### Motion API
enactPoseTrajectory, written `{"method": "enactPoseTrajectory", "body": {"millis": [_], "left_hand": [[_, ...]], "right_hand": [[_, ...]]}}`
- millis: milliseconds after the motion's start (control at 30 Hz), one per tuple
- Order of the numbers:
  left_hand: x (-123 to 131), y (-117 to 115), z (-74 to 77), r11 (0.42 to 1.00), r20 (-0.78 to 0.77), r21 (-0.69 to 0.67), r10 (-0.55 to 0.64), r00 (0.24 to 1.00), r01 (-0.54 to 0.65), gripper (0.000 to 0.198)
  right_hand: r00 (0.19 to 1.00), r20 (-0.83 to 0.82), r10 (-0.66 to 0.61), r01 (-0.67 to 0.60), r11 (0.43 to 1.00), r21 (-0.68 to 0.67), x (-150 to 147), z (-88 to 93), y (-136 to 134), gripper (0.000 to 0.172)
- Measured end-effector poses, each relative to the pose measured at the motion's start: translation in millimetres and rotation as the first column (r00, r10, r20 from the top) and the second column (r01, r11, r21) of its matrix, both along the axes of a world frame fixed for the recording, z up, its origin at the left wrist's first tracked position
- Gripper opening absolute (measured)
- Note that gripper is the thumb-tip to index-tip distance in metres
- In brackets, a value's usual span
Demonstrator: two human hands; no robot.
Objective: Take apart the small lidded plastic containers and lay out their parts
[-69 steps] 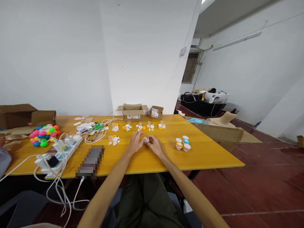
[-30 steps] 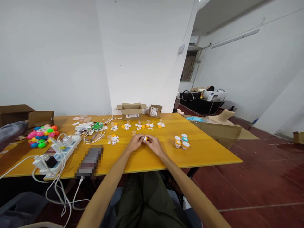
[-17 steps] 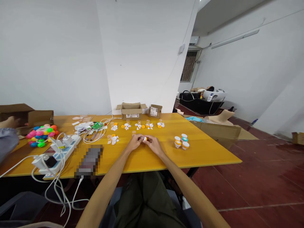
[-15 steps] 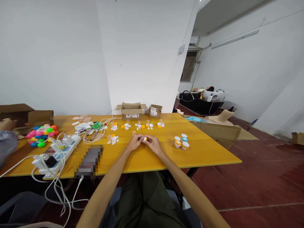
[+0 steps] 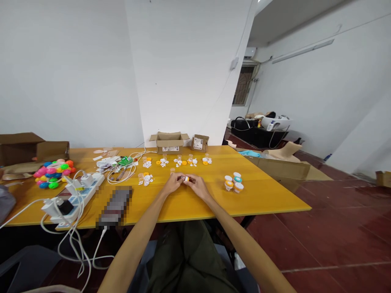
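My left hand (image 5: pixel 173 183) and my right hand (image 5: pixel 195 184) meet over the near middle of the table, with bent fingers closed around a small white-and-orange piece (image 5: pixel 187 178). It looks like a lid or cap, partly covered by the fingers. The right fingers grip its near side. Whatever the left fingertips pinch beside it is hidden. Just beyond the left hand stands a small clear cup (image 5: pixel 172 171). Left of it lies a group of small white discs (image 5: pixel 147 179) with another clear cup. To the right stand several lidded cups (image 5: pixel 233 182) with white, orange and teal tops.
More clear cups, orange rings and white pieces (image 5: pixel 182 162) form a row farther back. Two cardboard boxes (image 5: pixel 169 143) stand by the wall. On the left are a phone (image 5: pixel 115 207), a power strip (image 5: pixel 80 199) with loose cables, and colourful balls (image 5: pixel 54 174).
My hands stay almost still around the white-and-orange piece. At the far left edge, a beige shape by the cardboard box is gone, and the grey shape below it sits lower.
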State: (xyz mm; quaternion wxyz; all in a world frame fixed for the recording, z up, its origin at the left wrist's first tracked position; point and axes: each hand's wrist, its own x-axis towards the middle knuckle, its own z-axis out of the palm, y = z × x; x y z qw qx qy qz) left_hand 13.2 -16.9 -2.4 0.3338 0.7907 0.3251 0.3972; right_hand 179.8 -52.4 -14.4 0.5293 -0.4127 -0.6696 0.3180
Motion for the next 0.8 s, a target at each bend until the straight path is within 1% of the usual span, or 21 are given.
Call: {"method": "enactPoseTrajectory", "body": {"millis": [233, 467, 667, 800], "left_hand": [[-0.2, -0.9, 1.2, 1.0, -0.002, 0.025, 0.005, 1.0, -0.004, 0.02], [0.1, -2.5, 3.9, 1.0, 0.011, 0.008, -0.021, 1.0, 0.021, 0.019], [0.4, -1.8, 3.1, 1.0, 0.005, -0.025, -0.012, 1.0, 0.012, 0.019], [0.3, -1.8, 2.0, 1.0, 0.002, -0.015, -0.005, 1.0, 0.005, 0.019]], "right_hand": [[1.0, 0.021, 0.006, -0.006, 1.0, 0.0, 1.3, 0.0, 0.1, 0.03], [1.0, 0.021, 0.017, -0.018, 1.0, 0.005, 1.5, -0.3, -0.1, 0.028], [0.998, 0.061, -0.002, 0.001, 1.0, 0.017, 1.4, -1.5, 0.8, 0.026], [0.998, 0.061, -0.002, 0.001, 1.0, 0.018, 0.1, -0.1, -0.1, 0.024]]}}
